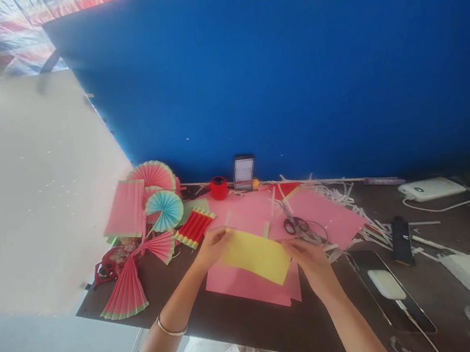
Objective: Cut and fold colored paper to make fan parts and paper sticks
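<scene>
A rectangular yellow sheet of paper (256, 255) is stretched between my two hands, over pink paper sheets (250, 289) on the dark table. My left hand (216, 245) pinches its upper left corner. At the right end, my right hand (308, 256) grips the edge between thumb and fingers. Scissors with dark handles (296, 225) lie on the pink paper just beyond my right hand. To the left of my left hand lies a pleated red paper piece with yellow edges (195, 227).
Folded paper fans (164, 209) crowd the table's left end. A red round object (219, 188) and a propped phone (244, 172) stand by the blue panel (291, 76). Paper strips (341, 196), a large phone (388, 288) and a white power bank (431, 189) lie at right.
</scene>
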A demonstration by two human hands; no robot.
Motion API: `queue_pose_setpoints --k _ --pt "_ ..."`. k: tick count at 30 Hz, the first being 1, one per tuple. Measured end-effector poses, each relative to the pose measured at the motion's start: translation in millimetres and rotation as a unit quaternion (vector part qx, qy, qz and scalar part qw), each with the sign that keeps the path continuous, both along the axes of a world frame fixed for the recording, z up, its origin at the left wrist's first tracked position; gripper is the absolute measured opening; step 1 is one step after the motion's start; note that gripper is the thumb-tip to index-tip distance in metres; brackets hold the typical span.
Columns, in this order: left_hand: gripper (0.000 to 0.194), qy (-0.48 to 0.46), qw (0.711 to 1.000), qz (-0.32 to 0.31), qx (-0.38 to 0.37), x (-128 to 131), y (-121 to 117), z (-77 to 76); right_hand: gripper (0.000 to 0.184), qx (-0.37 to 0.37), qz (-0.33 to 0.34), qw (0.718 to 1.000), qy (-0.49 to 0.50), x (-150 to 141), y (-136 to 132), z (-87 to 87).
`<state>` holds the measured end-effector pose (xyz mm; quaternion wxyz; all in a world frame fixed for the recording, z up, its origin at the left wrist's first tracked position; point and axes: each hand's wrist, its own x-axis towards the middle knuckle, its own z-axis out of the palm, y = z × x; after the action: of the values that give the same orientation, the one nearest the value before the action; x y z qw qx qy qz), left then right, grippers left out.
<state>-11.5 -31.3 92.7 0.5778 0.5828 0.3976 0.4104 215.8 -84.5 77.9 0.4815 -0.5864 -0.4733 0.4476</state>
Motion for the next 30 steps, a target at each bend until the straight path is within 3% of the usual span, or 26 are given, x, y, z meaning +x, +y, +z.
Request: queue_pose_setpoints --k 8,15,19,23,27,30 --pt "0.039 -0.007 0.999 0.038 -0.002 2.8 -1.7 -2.8 0.035 0.022 -0.009 1.000 -0.004 -0.3 1.0 -11.8" --pt "0.032 0.009 0.997 0.055 0.052 1.3 0.8 -12.2 0.034 0.047 -0.030 0.997 -0.057 -4.2 -5.8 -1.6" --pt "0.031 0.034 0.996 0.051 0.065 -0.8 -0.1 -12.8 0.037 0.034 0.008 0.998 -0.044 -2.6 -4.0 -3.7" --pt "0.032 0.063 0.996 0.044 0.049 0.8 0.9 -11.6 0.029 0.023 0.068 0.992 -0.102 -1.9 -3.0 -6.5" --pt "0.033 0.063 0.995 0.064 0.034 4.3 4.8 -16.1 0.024 0.055 0.073 0.981 -0.172 -5.9 -5.7 -6.3" --pt "0.030 0.078 0.994 0.073 0.035 5.7 6.9 -18.1 0.022 0.055 0.077 0.983 -0.157 -7.8 -5.8 -8.3"
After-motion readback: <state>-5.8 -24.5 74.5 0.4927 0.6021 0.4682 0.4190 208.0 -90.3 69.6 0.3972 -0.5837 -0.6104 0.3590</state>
